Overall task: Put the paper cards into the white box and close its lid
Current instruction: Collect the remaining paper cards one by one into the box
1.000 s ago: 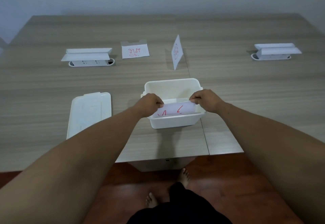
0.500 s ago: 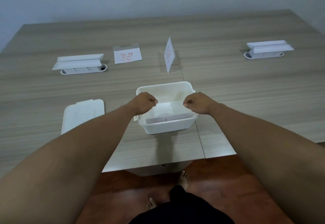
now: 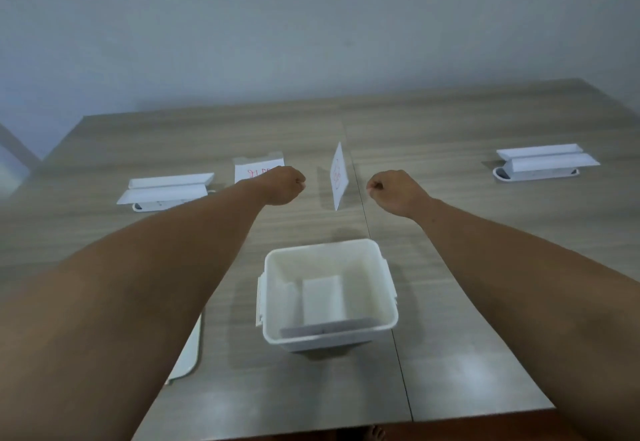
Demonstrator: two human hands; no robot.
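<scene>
The white box (image 3: 388, 288) stands open near the table's front edge, with a paper card (image 3: 323, 329) lying inside against its near wall. Beyond it a folded card (image 3: 338, 177) with red writing stands upright on the table. Both fists hover on either side of that card: my left hand (image 3: 282, 186) to its left, my right hand (image 3: 394, 191) to its right, fingers curled with nothing in them. Another card with red writing (image 3: 252, 167) lies partly behind my left hand. The white lid (image 3: 188, 354) lies left of the box, mostly hidden under my left forearm.
Two white socket units with raised flaps sit in the wooden table (image 3: 485, 267): one at the left (image 3: 166, 191), one at the far right (image 3: 543, 163). A seam runs down the tabletop just right of the box. A grey wall rises behind the table.
Both hands have let go of the card, which now lies in the box, and have moved forward past the box to either side of the standing card.
</scene>
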